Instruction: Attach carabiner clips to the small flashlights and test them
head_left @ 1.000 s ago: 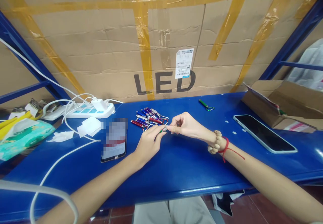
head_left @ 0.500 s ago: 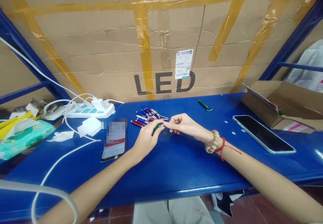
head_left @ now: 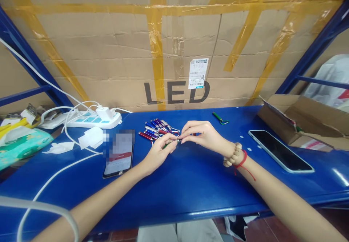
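My left hand (head_left: 162, 148) is closed around a slim green keychain flashlight (head_left: 165, 145), mostly covered by the fingers. At the flashlight's silver end (head_left: 179, 140), the thumb and fingertips of my right hand (head_left: 203, 134) are pinched together, the other fingers stretched above. Whether that end is a separate piece cannot be made out. Just behind my left hand lies a bunch of blue, purple and silver keychain flashlights (head_left: 156, 124), with a red one (head_left: 145, 136) at its left side. Another green keychain flashlight (head_left: 217, 116) with a carabiner rests farther back.
A lit phone (head_left: 120, 158) lies left of my hands, a dark-screened phone (head_left: 280, 151) to the right. An open cardboard box (head_left: 305, 123) stands at the right. White cables lead to a power strip (head_left: 94, 120) near paper scraps (head_left: 91, 137). A large carton (head_left: 117, 60) walls the back.
The view has shifted slightly, so the scene sits lower and a little left. My right fingers have straightened somewhat while pinching the silver end. The left hand keeps the green keychain flashlight.
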`<state>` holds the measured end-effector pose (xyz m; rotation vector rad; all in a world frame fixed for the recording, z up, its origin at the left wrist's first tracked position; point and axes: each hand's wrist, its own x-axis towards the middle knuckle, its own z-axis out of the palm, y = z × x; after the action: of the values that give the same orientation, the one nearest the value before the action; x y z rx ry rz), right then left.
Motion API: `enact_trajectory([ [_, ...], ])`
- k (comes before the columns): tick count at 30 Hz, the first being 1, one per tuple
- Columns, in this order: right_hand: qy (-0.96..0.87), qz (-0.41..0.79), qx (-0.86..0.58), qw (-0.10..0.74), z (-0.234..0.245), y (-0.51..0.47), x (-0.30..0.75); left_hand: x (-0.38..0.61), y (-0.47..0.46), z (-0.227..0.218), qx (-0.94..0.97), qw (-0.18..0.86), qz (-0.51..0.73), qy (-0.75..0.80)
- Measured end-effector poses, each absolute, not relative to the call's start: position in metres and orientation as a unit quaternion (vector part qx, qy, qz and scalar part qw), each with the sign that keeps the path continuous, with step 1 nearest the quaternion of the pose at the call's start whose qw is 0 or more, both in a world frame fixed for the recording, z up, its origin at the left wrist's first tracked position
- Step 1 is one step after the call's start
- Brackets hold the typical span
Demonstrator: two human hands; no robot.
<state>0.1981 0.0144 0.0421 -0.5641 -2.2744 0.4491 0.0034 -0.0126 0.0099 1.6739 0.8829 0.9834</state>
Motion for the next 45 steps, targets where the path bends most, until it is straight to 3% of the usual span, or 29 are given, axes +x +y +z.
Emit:
enact_trajectory([
  [8, -0.870, 0.203, -0.237, 0.382, 0.038, 0.011, 0.191, 0.006, -0.022, 0.002, 0.669, 0.481, 0.418, 0.383],
  [17, -0.807, 0.245, -0.314, 0.436, 0.026, 0.005, 0.176, 0.004, -0.023, 0.002, 0.715, 0.341, 0.456, 0.405],
  [23, -0.713, 0.371, -0.381, 0.457, 0.020, -0.002, 0.165, 0.001, -0.018, 0.004, 0.725, 0.261, 0.494, 0.402],
  [27, -0.667, 0.441, -0.395, 0.453, 0.021, -0.003, 0.163, 0.004, -0.016, 0.005, 0.690, 0.286, 0.520, 0.414],
  [38, -0.757, 0.344, -0.391, 0.395, 0.030, 0.002, 0.173, 0.002, -0.013, 0.011, 0.677, 0.342, 0.493, 0.427],
  [45, -0.838, 0.149, -0.299, 0.430, 0.029, 0.010, 0.184, 0.002, -0.011, 0.010, 0.661, 0.396, 0.478, 0.423],
])
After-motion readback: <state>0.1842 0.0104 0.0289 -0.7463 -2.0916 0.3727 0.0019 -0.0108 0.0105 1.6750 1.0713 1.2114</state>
